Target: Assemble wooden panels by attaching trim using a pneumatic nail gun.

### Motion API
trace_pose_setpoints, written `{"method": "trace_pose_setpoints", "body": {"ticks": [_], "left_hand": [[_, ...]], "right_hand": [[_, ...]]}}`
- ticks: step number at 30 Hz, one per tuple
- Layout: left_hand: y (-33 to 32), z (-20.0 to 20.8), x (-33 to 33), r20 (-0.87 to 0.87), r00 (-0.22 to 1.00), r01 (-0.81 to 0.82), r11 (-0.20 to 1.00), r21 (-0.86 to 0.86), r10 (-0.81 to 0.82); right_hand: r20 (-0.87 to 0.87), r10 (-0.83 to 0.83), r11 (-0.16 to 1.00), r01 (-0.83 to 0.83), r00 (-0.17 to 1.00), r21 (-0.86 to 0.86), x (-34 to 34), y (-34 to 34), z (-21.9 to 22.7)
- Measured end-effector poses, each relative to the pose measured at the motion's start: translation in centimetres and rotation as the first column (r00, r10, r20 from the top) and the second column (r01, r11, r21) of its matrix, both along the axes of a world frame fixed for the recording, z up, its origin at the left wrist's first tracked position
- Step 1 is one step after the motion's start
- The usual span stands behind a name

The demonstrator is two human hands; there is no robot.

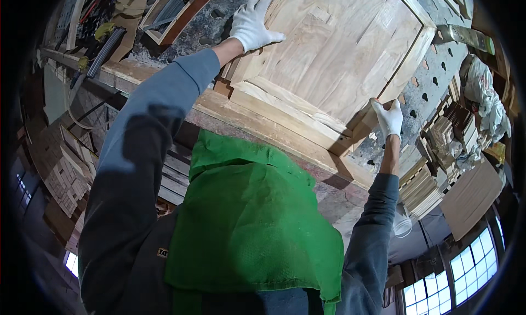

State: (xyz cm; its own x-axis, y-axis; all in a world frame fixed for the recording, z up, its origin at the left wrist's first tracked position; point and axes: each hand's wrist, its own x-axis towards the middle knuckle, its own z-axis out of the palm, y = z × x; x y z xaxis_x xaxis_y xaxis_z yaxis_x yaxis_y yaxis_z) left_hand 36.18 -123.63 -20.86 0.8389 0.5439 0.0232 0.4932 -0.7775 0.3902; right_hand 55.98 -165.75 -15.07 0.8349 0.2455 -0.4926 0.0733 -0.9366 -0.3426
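Observation:
A pale wooden framed panel, like a cabinet door, lies tilted across the workbench in front of me. Its light wood frame surrounds a wide grained board. White work gloves cover both hands. At the panel's left edge is my left hand, its fingers spread and its thumb stretched onto the wood. My right hand grips the near right side of the frame, thumb and fingers at the edge; its fingertips are partly hidden. More wooden edging shows beneath the panel's near side.
A brown-edged wooden box with dark strips inside sits at the far left. Beside it lie tools and a yellow-handled item. A brush rests right of the panel. Stacked wood pieces and crumpled plastic stand farther right.

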Motion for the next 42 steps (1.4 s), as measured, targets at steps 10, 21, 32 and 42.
{"method": "trace_pose_setpoints", "body": {"ticks": [10,21,32,42], "left_hand": [[-0.2,0.6,-0.1,0.07,0.995,0.067,0.998,-0.014,-0.066],[0.7,-2.2,-0.3,0.127,0.99,0.06,0.997,0.039,-0.065],[-0.3,-0.2,0.4,-0.019,1.0,-0.013,0.999,0.038,0.014],[-0.3,0.8,0.5,-0.09,0.994,-0.064,0.998,-0.023,0.061]], "right_hand": [[0.001,0.006,1.0,-0.006,1.0,0.016,0.2,-0.2,-0.4],[0.001,-0.035,0.998,0.035,0.999,0.05,0.2,0.4,0.3],[0.019,0.074,0.995,-0.073,0.997,-0.065,0.9,0.0,-0.2],[0.043,0.099,0.99,-0.094,0.994,-0.101,0.6,0.2,-1.2]]}}
